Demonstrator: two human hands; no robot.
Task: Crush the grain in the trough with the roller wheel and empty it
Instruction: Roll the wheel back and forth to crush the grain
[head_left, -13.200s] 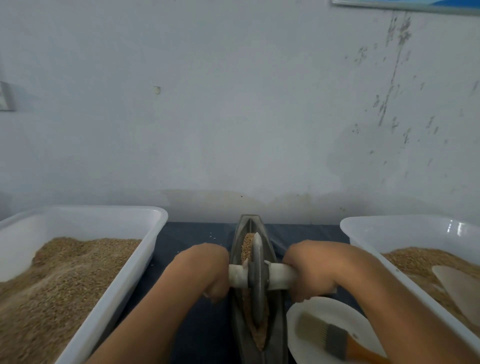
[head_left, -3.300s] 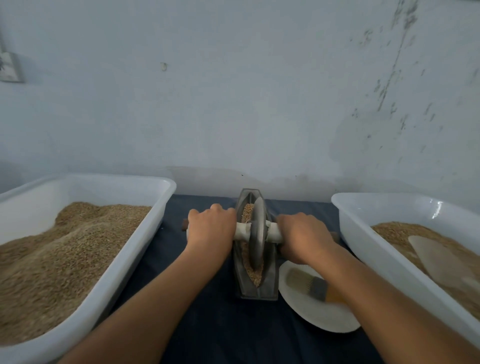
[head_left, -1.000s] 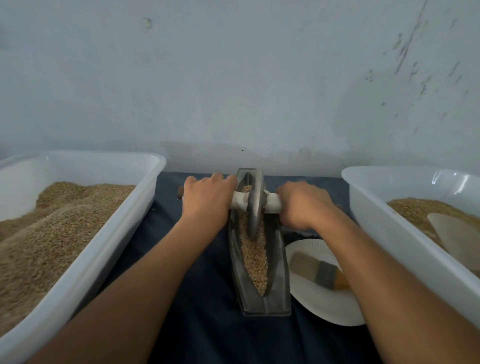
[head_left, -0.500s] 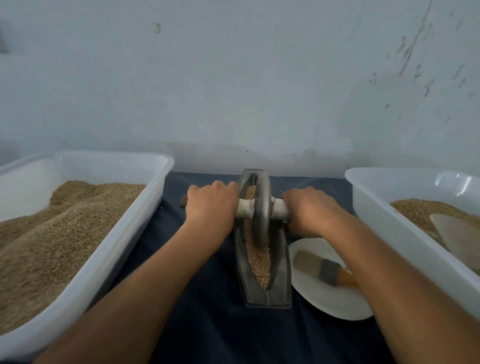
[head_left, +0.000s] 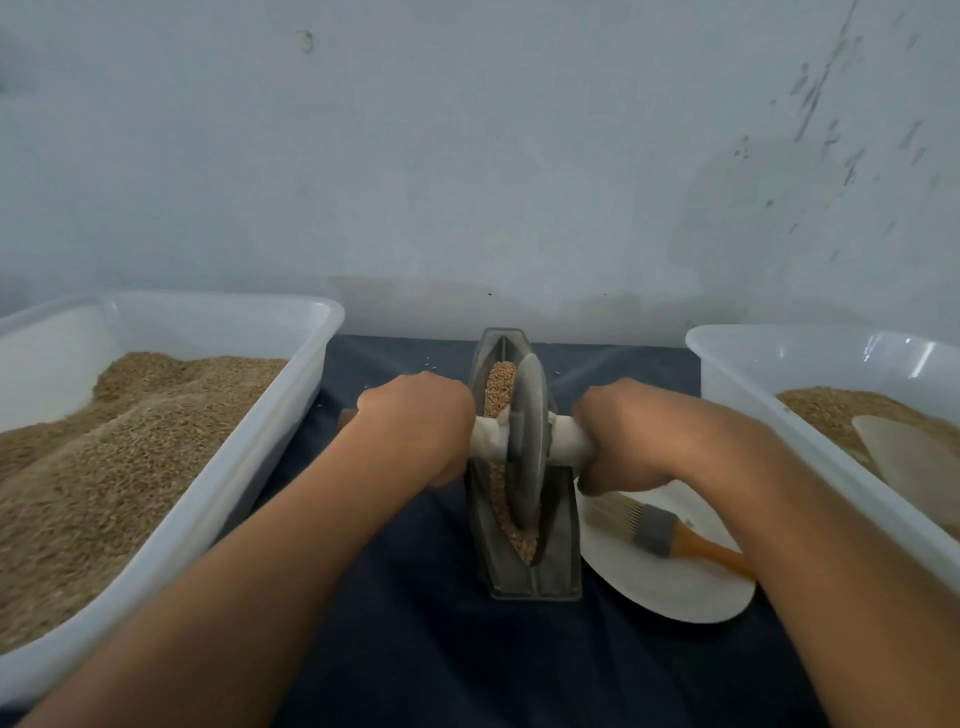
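Hands both curled round the wheel's axle: left hand (head_left: 418, 428) on the left stub, right hand (head_left: 626, 434) on the right. Wheel (head_left: 527, 447) upright in the trough (head_left: 561, 545), mid-length, grain (head_left: 500, 384) beyond it and under it. Trough sits on dark cloth (head_left: 441, 623) between two white tubs (head_left: 218, 499) (head_left: 737, 384) of grain. Brush (head_left: 660, 530) on plate (head_left: 675, 592), just right of trough.

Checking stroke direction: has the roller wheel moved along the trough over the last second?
Yes. The roller wheel has rolled back toward the person, from the far end of the trough to about its middle.
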